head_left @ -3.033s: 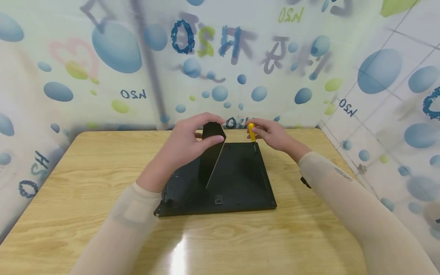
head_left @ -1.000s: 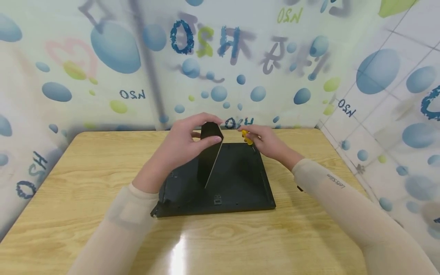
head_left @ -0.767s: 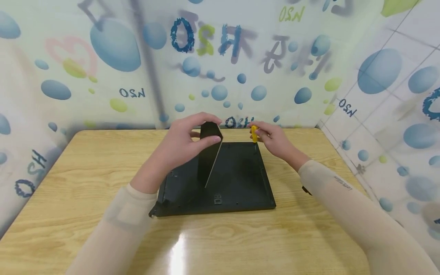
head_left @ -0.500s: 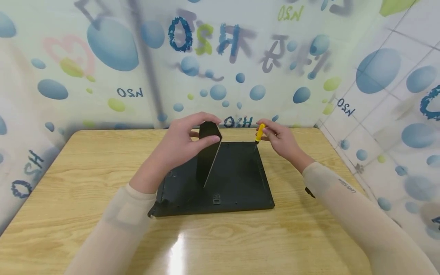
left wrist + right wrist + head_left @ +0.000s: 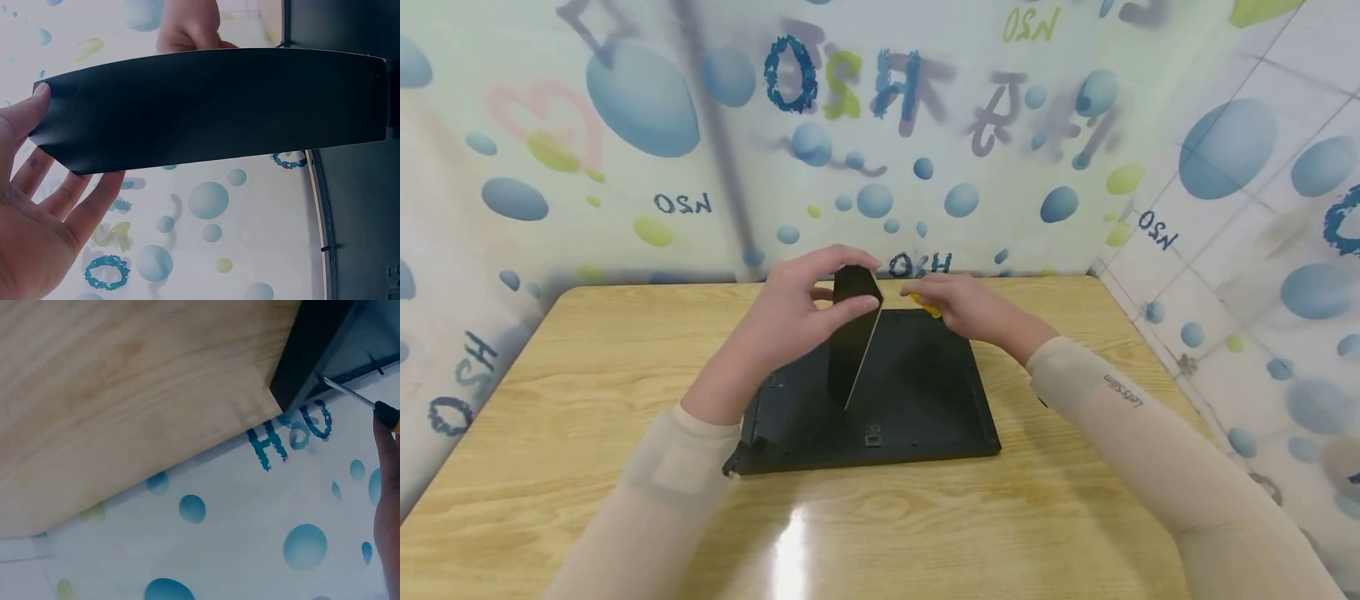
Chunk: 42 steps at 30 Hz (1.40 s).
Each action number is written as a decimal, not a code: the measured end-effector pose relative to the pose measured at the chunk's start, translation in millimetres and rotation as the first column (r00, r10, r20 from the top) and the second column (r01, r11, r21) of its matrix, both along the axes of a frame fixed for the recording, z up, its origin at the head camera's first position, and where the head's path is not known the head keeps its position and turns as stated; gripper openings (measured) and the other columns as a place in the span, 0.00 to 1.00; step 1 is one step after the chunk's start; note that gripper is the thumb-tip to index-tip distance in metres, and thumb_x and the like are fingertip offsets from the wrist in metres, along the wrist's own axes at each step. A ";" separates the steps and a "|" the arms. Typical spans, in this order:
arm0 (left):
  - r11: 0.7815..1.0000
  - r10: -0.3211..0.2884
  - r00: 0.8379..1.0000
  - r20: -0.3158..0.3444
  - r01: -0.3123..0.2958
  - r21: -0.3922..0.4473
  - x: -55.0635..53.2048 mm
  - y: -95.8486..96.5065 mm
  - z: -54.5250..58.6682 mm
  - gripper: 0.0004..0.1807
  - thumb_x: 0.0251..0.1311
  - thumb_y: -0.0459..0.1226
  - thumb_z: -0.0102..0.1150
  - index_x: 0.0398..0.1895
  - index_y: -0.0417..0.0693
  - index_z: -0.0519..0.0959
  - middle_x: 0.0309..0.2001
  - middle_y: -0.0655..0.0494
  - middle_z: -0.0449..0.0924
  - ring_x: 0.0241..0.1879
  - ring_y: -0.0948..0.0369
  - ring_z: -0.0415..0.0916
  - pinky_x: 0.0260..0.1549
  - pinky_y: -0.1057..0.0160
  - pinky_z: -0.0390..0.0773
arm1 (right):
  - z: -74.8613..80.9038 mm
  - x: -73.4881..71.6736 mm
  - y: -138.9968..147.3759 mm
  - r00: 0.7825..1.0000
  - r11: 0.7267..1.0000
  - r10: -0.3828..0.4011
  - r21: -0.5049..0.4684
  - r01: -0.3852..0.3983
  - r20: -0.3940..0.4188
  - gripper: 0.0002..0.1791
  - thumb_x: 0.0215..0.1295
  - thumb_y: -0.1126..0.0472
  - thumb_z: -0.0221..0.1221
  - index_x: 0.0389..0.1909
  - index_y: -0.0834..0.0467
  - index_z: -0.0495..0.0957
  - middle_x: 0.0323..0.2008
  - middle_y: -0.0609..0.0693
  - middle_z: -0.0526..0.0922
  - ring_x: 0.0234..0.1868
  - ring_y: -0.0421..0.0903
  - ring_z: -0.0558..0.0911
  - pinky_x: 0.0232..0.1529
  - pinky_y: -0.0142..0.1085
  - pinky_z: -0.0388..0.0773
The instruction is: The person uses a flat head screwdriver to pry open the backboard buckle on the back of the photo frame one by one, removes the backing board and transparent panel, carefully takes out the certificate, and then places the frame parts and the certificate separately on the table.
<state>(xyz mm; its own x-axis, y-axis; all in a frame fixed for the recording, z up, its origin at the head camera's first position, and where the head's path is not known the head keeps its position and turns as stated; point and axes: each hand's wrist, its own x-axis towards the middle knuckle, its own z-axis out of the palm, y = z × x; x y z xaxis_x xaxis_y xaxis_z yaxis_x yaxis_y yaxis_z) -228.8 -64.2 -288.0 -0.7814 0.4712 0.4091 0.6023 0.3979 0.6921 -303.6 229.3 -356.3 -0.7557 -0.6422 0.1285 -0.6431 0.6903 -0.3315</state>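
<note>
A black picture frame (image 5: pixel 925 392) lies back side up on the table, its support leg (image 5: pixel 853 354) raised from the middle. My left hand (image 5: pixel 793 308) grips the free end of that leg, thumb on one side and fingers on the other, as the left wrist view also shows. Over the far right corner my right hand (image 5: pixel 981 312) holds a yellow-handled screwdriver (image 5: pixel 927 307), most of its handle covered by the fingers. In the right wrist view the metal shaft (image 5: pixel 350 394) reaches to the frame's corner; a hole or screw there is too small to tell.
The frame rests on a light wooden table (image 5: pixel 587 467). A wall covering (image 5: pixel 865 150) with blue bubbles and letters rises behind the table's far edge. A hanger plate (image 5: pixel 872 436) sits near the frame's front edge.
The right hand has swung left and turned, tipping the screwdriver's handle left from its right-leaning stance half a second ago. The left hand, support leg and frame hold nearly still.
</note>
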 end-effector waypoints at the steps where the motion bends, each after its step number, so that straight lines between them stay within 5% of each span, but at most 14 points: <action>1: 1.000 0.001 1.000 -0.004 -0.001 0.005 0.3 -0.4 0.6 0.21 0.68 0.39 0.72 0.63 0.55 0.82 0.61 0.58 0.84 0.59 0.59 0.82 0.55 0.43 0.88 | -0.8 0.1 0.9 1.000 1.000 -0.013 -0.029 0.012 -0.004 0.27 0.78 0.76 0.52 0.72 0.55 0.77 0.60 0.56 0.86 0.55 0.53 0.86 0.58 0.50 0.86; 5: 1.000 0.005 1.000 -0.022 -0.004 0.014 1.5 -2.0 1.9 0.21 0.68 0.39 0.73 0.62 0.55 0.83 0.61 0.59 0.85 0.57 0.61 0.83 0.55 0.44 0.89 | -3.7 4.3 11.2 0.994 0.978 -0.113 -0.175 0.113 0.010 0.23 0.83 0.69 0.50 0.72 0.54 0.77 0.59 0.58 0.86 0.52 0.55 0.85 0.57 0.52 0.85; 9: 1.000 0.010 1.000 -0.024 -0.010 0.006 3.9 -2.8 3.3 0.20 0.68 0.39 0.72 0.62 0.56 0.83 0.61 0.60 0.85 0.57 0.61 0.83 0.55 0.45 0.89 | -11.6 9.0 25.3 0.973 0.919 -0.218 -0.320 0.230 0.074 0.22 0.85 0.63 0.50 0.73 0.52 0.76 0.62 0.58 0.84 0.56 0.56 0.85 0.57 0.53 0.87; 13: 1.000 0.008 1.000 -0.017 -0.008 0.008 5.2 -3.6 4.2 0.20 0.69 0.39 0.72 0.62 0.57 0.83 0.61 0.60 0.85 0.57 0.61 0.83 0.55 0.45 0.89 | -17.5 10.3 32.0 0.959 0.869 -0.242 -0.407 0.282 0.147 0.22 0.85 0.61 0.50 0.74 0.51 0.75 0.66 0.58 0.81 0.63 0.59 0.84 0.58 0.55 0.87; 17: 1.000 -0.012 1.000 -0.005 0.012 0.006 4.8 -4.1 4.8 0.21 0.69 0.39 0.71 0.63 0.56 0.82 0.62 0.59 0.84 0.58 0.59 0.83 0.56 0.43 0.88 | -19.9 11.0 32.4 0.951 0.849 -0.251 -0.432 0.305 0.179 0.23 0.85 0.61 0.50 0.75 0.51 0.75 0.65 0.59 0.80 0.63 0.61 0.83 0.59 0.57 0.86; 20: 0.999 -0.027 1.000 -0.011 0.027 -0.018 2.1 -3.9 4.5 0.22 0.69 0.39 0.71 0.65 0.55 0.81 0.65 0.58 0.82 0.62 0.58 0.81 0.58 0.43 0.87 | -20.0 10.9 29.9 0.958 0.863 -0.249 -0.416 0.286 0.142 0.23 0.85 0.61 0.51 0.75 0.50 0.75 0.61 0.59 0.82 0.59 0.59 0.85 0.59 0.56 0.87; 26: 0.992 -0.078 0.997 -0.016 0.076 -0.104 -4.7 -4.9 -0.3 0.31 0.70 0.40 0.70 0.75 0.57 0.74 0.75 0.57 0.74 0.73 0.57 0.73 0.59 0.43 0.86 | -11.2 17.1 21.6 0.981 0.931 -0.186 -0.329 0.157 -0.057 0.22 0.83 0.62 0.53 0.73 0.53 0.77 0.48 0.55 0.86 0.42 0.50 0.84 0.47 0.49 0.85; 29: 0.989 -0.084 0.996 0.020 0.085 -0.122 -7.5 -7.5 -4.5 0.40 0.70 0.40 0.70 0.82 0.63 0.64 0.79 0.57 0.69 0.70 0.54 0.75 0.57 0.46 0.88 | 0.1 23.6 21.0 0.979 0.942 -0.157 -0.316 0.109 -0.131 0.22 0.82 0.63 0.54 0.72 0.56 0.77 0.44 0.56 0.86 0.38 0.50 0.82 0.43 0.48 0.82; 32: 0.992 -0.061 0.994 0.094 0.071 -0.108 -13.2 -10.5 -10.9 0.48 0.69 0.41 0.71 0.86 0.72 0.54 0.77 0.51 0.69 0.62 0.51 0.80 0.56 0.48 0.88 | 13.4 29.7 27.7 0.972 0.936 -0.196 -0.321 0.146 -0.131 0.22 0.81 0.64 0.56 0.72 0.56 0.77 0.47 0.58 0.87 0.40 0.53 0.86 0.43 0.48 0.86; 36: 0.991 -0.034 0.970 0.240 0.063 -0.115 -23.4 -16.8 -23.0 0.50 0.70 0.44 0.71 0.86 0.74 0.50 0.72 0.46 0.73 0.62 0.50 0.81 0.62 0.44 0.84 | 23.0 36.2 46.5 0.942 0.891 -0.336 -0.332 0.311 -0.020 0.23 0.81 0.62 0.58 0.73 0.57 0.76 0.49 0.61 0.86 0.47 0.58 0.90 0.43 0.47 0.91; 42: 0.971 -0.039 0.932 0.360 0.120 -0.207 -30.3 -24.5 -48.3 0.43 0.71 0.46 0.69 0.83 0.54 0.58 0.61 0.49 0.84 0.62 0.50 0.83 0.67 0.42 0.80 | 11.3 43.2 75.0 0.851 0.833 -0.479 -0.195 0.518 0.213 0.24 0.81 0.57 0.59 0.72 0.62 0.75 0.52 0.65 0.84 0.42 0.55 0.91 0.41 0.44 0.92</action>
<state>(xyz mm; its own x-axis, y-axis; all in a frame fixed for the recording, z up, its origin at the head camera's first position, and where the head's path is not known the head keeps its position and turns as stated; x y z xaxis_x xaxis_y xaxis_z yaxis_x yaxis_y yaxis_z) -259.0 -88.7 -336.3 -0.8115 0.5843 -0.0070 0.3727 0.5267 0.7640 -260.3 304.3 -345.0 -0.9867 -0.1371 0.0875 -0.1622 0.7914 -0.5894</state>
